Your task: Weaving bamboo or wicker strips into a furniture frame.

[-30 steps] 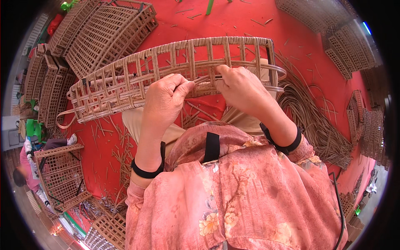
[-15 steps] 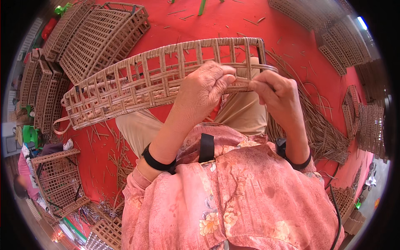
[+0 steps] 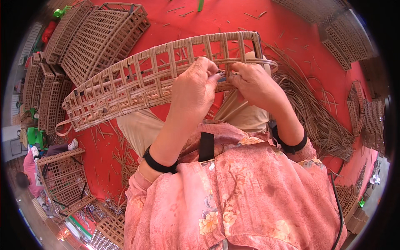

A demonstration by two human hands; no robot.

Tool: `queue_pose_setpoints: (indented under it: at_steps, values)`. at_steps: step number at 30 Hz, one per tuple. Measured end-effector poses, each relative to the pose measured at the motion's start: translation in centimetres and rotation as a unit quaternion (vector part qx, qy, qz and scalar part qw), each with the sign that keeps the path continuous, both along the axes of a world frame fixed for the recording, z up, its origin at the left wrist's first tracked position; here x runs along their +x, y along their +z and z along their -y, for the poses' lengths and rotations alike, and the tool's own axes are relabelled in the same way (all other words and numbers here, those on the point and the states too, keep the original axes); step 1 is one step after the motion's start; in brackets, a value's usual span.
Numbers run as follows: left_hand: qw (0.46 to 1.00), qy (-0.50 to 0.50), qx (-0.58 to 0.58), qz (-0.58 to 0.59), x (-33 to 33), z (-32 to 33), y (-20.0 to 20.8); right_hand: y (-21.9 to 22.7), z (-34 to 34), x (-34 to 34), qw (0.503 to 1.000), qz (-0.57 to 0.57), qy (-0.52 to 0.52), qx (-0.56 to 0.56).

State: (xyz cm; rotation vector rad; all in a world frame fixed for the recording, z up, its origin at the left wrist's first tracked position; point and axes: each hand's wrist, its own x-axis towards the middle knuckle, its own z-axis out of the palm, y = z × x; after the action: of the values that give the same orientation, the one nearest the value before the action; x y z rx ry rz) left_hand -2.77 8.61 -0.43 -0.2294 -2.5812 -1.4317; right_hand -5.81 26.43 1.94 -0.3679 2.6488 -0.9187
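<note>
A long, half-woven brown wicker basket [image 3: 118, 89] lies tilted across my lap, with a dark frame bar showing at its right end. My left hand [image 3: 192, 85] is at the open rows of its side, thumb and fingers pinched together on a weaving strand. Close beside it, my right hand [image 3: 254, 81] has its fingers curled at the same strand near an upright strip. The strand [image 3: 268, 63] bends in a loop past the basket's right corner. My fingers partly hide the spot where they grip.
A heap of long loose strands [image 3: 321, 121] lies on the red floor to my right. Finished baskets [image 3: 98, 37] are stacked at the far left, more [image 3: 348, 39] at the far right. At the left edge a person in pink [image 3: 31, 171] sits by another basket [image 3: 64, 179]. Offcuts litter the floor.
My right hand has moved left along the strand, closer to my left hand. The left hand has shifted slightly left. The basket's right end has moved a little up and left.
</note>
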Motion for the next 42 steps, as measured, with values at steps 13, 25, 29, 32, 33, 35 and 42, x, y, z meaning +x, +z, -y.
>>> queue_pose_setpoints:
  at_steps: [13, 25, 29, 32, 33, 35, 42]
  values:
    - [0.995, 0.019, -0.001, -0.093, -0.3, -0.9, -0.1, -0.9, -4.3, 2.3, 0.98, -0.196, 0.002, -0.024]
    - [0.98, -0.181, 0.014, -0.086, -1.0, -4.9, -0.3, 2.0, -7.5, 4.0, 0.964, -0.123, -0.166, -0.169]
    - [0.991, -0.079, 0.101, 0.034, -0.1, -5.3, 1.1, -1.8, -7.2, 3.0, 0.952, -0.222, -0.205, -0.036]
    - [0.995, -0.05, 0.076, 0.032, -0.2, -5.1, 0.4, -2.5, -5.3, 2.8, 0.95, -0.245, -0.192, 0.012]
    - [0.997, -0.047, 0.057, 0.007, -0.3, -5.0, 0.1, -2.6, -5.1, 2.6, 0.952, -0.228, -0.201, 0.021]
    - [0.998, -0.049, 0.035, -0.002, -0.5, -5.0, -0.1, -3.1, -4.8, 2.2, 0.946, -0.258, -0.195, 0.029]
    - [0.998, -0.051, -0.032, 0.012, -1.0, -5.5, 0.4, -3.6, -4.5, 2.3, 0.925, -0.33, -0.184, 0.031]
